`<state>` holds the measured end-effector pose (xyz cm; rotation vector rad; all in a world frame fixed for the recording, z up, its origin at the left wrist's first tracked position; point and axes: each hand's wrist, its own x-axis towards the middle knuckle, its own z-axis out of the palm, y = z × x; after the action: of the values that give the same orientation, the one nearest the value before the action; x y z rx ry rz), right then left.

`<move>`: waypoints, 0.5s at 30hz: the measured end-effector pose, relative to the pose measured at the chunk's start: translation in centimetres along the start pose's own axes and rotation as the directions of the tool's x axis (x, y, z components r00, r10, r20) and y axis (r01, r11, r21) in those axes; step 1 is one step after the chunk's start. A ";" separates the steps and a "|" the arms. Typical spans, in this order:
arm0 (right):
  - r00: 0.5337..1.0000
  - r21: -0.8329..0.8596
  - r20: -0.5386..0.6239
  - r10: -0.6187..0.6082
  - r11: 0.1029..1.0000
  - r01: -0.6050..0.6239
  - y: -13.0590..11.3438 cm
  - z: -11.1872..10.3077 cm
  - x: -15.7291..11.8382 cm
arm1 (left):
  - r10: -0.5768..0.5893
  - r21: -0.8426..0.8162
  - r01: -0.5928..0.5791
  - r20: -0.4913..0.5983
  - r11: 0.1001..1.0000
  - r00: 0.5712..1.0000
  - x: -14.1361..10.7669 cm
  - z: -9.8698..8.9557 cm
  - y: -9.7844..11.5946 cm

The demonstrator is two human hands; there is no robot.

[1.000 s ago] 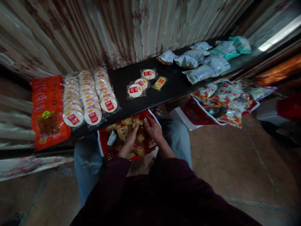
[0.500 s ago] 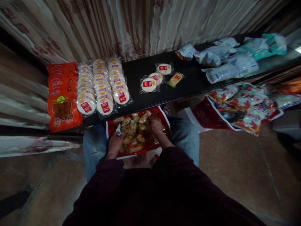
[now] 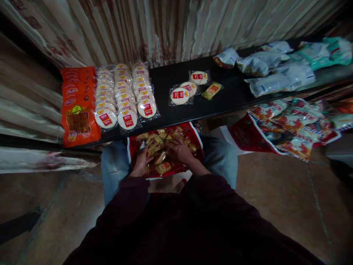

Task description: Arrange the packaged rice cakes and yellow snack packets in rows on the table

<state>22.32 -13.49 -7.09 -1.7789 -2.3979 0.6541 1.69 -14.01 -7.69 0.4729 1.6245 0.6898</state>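
Between my knees sits a red box (image 3: 197, 137) with white edges, filled with small yellow-wrapped snack packets (image 3: 163, 168). My left hand (image 3: 141, 162) reaches into its left side, fingers stretched out against the packets. Over the right half of the box, my right hand (image 3: 180, 150) lies on the packets with its fingers apart, palm down. Neither hand visibly holds a packet, though the fingertips are partly hidden among the wrappers.
A black bench (image 3: 162, 71) runs ahead of me. It carries orange snack bags (image 3: 79, 106), rows of wrapped rice crackers (image 3: 127, 118), loose crackers (image 3: 179, 95), a yellow packet (image 3: 212, 90) and silvery bags (image 3: 275, 82). Another red box (image 3: 245, 132) holds chip bags (image 3: 298, 117).
My right hand has moved a little left and down over the packets. The packets have shifted under my hands, and the white bit by my left fingers barely shows now.
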 end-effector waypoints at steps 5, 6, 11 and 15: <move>0.968 0.052 -0.169 0.183 0.983 -0.177 2.4 -1.5 0.1 | 0.080 -0.147 -0.055 0.175 0.988 0.981 -1.1 2.4 -0.6; 0.963 0.066 -0.195 0.184 0.983 -0.174 2.3 -1.5 0.1 | 0.114 -0.145 -0.082 0.224 0.986 0.968 -1.3 3.0 -0.8; 0.966 0.101 -0.247 -0.077 0.989 0.105 -0.5 -0.6 -0.4 | 0.284 0.201 -0.311 0.155 0.929 0.946 -2.6 3.0 -0.8; 0.899 0.063 0.048 -0.435 0.900 0.432 -3.4 1.4 -0.7 | 0.275 0.632 -0.280 0.109 0.723 0.955 -3.4 -1.1 0.0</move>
<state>19.01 -15.31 -6.95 -1.1495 -2.6589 0.7077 1.20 -16.41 -5.15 1.2452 1.7814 0.3158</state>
